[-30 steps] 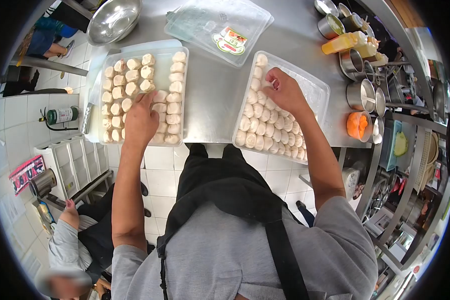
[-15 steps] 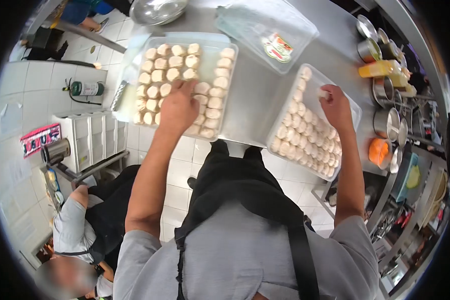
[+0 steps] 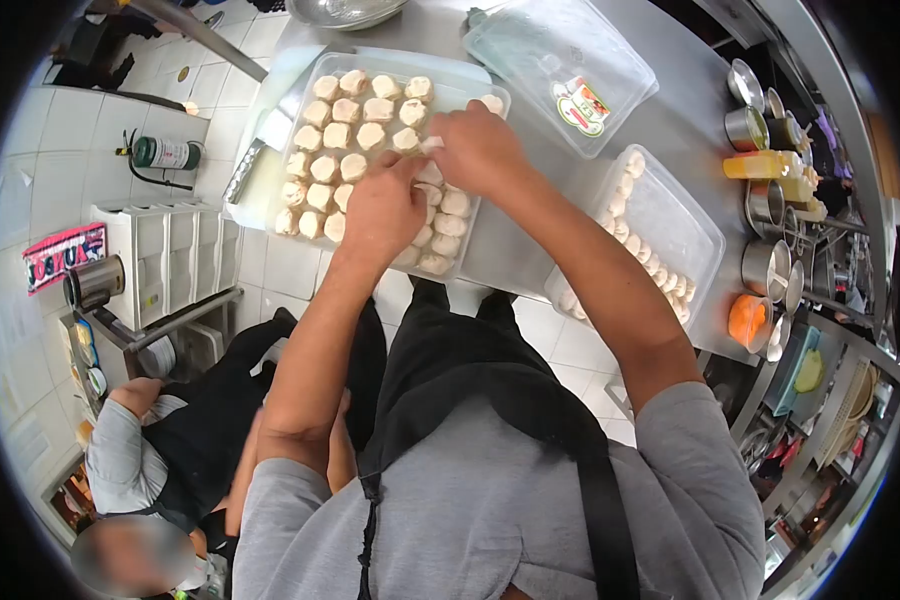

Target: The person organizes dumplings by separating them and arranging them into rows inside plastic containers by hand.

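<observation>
A clear plastic tray (image 3: 498,108) holds rows of pale dough balls (image 3: 353,167), with a gap toward its upper right. My right hand (image 3: 478,150) reaches across to this tray, its fingers pinched on a small whitish dough ball (image 3: 432,144). Right beside it, my left hand (image 3: 385,208) is closed low over the rows, fingers bent together; what they hold, if anything, is hidden. My right forearm partly covers a second clear tray (image 3: 705,240) with more dough balls (image 3: 658,268) inside.
An empty-looking clear container (image 3: 610,60) with a sticker lies at the back of the steel table (image 3: 545,190). Metal pots (image 3: 766,262) and yellow squeeze bottles (image 3: 755,165) line the right side. A co-worker in a black apron (image 3: 205,430) is at lower left. A metal bowl (image 3: 345,8) stands behind.
My right hand has moved left from the second tray to the first one, beside my left hand. My left hand has shifted slightly right and down. The camera view has moved a little.
</observation>
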The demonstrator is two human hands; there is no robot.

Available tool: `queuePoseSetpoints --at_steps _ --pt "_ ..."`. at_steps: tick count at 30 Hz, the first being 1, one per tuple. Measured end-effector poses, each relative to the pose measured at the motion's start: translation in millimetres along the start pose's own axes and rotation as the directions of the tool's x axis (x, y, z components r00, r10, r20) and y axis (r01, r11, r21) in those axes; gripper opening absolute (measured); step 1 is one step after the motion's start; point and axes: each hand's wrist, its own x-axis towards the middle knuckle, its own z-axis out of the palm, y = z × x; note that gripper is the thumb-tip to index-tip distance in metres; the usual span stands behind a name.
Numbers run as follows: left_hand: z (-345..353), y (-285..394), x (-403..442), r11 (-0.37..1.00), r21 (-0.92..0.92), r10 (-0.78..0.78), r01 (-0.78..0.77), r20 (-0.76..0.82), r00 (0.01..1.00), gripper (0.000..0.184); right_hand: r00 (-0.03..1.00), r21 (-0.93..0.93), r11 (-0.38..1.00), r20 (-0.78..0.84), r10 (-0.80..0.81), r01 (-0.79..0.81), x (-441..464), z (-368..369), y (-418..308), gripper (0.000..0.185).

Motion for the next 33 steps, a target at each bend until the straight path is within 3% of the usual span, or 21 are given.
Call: queuePoseSetpoints --at_steps 2,5,8,11,14,17,20,23,26,29,32,33 --pt "-4.4 3.3 -0.8 1.0 -0.025 -0.01 0.009 -0.041 0.999 0.037 0.991 -0.111 0.993 0.131 -0.029 0.044 2.6 3.3 -1.1 0.016" --pt "-10.5 4.8 7.5 0.997 -0.057 -0.051 0.045 -0.108 0.993 0.034 0.993 -0.078 0.995 0.102 -0.053 0.061 -2.9 2.5 2.1 0.019" --pt "-8.4 -5.8 28.4 0.987 -0.045 0.152 -0.157 -0.101 0.983 0.031 0.992 -0.04 0.999 0.126 0.003 0.002 -1.9 -5.1 0.1 0.022" --pt "-8.2 -14.5 41.0 0.991 0.081 0.103 -0.109 0.081 0.991 0.031 0.993 0.12 0.989 0.089 0.08 -0.091 -4.2 -4.3 2.6 0.029" --pt "-10.3 -12.5 41.5 0.989 0.124 0.064 -0.078 0.112 0.992 0.026 0.989 0.208 0.97 0.112 0.101 -0.123 -11.2 -14.9 7.6 0.033" --pt "-12.4 1.4 36.7 0.987 0.155 0.038 -0.049 0.07 0.997 0.026 0.972 0.277 0.956 -0.233 -0.033 0.099 -28.4 -13.8 36.0 0.033" --pt "-5.6 3.6 36.6 0.989 0.069 0.132 -0.134 0.032 0.991 0.027 0.911 0.277 0.96 -0.383 0.15 -0.042 -70.0 -71.6 61.9 0.032" --pt "5.4 6.7 40.9 0.982 0.022 0.185 -0.187 0.063 0.981 0.029 0.815 0.315 0.908 -0.425 0.395 -0.276 -121.1 -118.9 119.1 0.03" --pt "8.4 7.3 44.5 0.978 0.063 0.194 -0.201 0.104 0.975 0.031 0.757 0.208 0.823 -0.324 0.568 -0.529 -161.9 -133.0 173.8 0.028" --pt "4.8 22.2 41.2 0.99 0.051 0.129 -0.131 0.047 0.991 0.035 0.805 0.109 0.825 -0.179 0.565 -0.555 -179.3 -120.6 182.7 0.031" --pt "6.9 21.5 38.5 0.98 0.053 0.192 -0.192 0.009 0.981 0.038 0.903 0.072 0.922 -0.185 0.388 -0.381 -182.2 -96.9 181.8 0.043" --pt "7.0 24.0 35.7 0.985 0.038 0.166 -0.167 0.021 0.986 0.038 0.894 0.076 0.913 -0.185 0.409 -0.401 -181.5 -90.2 180.7 0.047"
